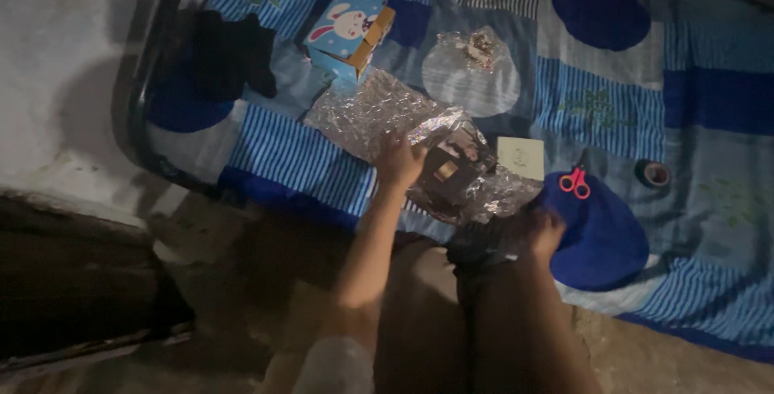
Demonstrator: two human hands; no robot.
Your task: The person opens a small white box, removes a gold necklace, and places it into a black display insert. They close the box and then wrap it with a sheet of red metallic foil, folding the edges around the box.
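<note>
clear wrap (379, 112) round dark box (451, 170), left hand (399, 162) grip clamped; right hand (544, 233) grip unclear; bunny box (348, 31) behind.

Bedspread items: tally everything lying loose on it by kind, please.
Boxes: 2, the rabbit-print box and the dark box in silver wrap under the left hand
Silver wrap sheets: 1
Crumpled wrap balls: 1
Scissors: 1
Tape rolls: 1
Cards: 1
Black cloths: 1
Total: 8
</note>
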